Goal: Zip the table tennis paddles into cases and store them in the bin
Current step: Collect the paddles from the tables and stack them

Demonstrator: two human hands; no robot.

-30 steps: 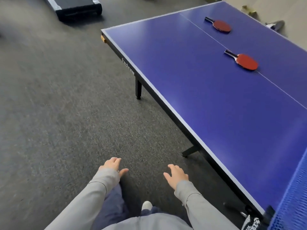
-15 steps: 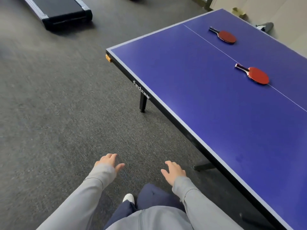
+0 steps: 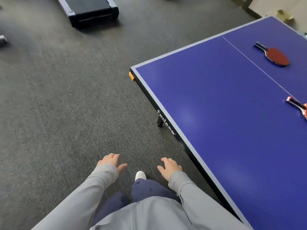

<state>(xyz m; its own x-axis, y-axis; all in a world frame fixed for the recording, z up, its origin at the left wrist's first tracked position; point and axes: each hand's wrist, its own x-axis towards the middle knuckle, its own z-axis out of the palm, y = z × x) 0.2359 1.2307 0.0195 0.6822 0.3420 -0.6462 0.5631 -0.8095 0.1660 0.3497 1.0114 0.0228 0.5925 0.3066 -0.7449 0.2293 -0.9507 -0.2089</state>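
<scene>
Two red paddles with dark handles lie on the blue table-tennis table [image 3: 216, 113]. The far paddle [image 3: 275, 55] rests beyond the white centre line. The near paddle [image 3: 299, 106] is cut off by the right edge of the view. My left hand [image 3: 110, 162] and my right hand [image 3: 169, 166] hang in front of me over the carpet, fingers relaxed, holding nothing, left of the table's long edge. No case or bin is in view.
Grey carpet [image 3: 58, 113] covers the floor to the left and ahead. A black treadmill-like platform [image 3: 93, 10] stands on the floor at the top left. The table's corner carries an orange tab [image 3: 132, 76], and a black leg [image 3: 160, 121] stands under its edge.
The view has swung left and forward along the table's side, so the paddles have slid to the right edge. Both hands stay empty in front of me.
</scene>
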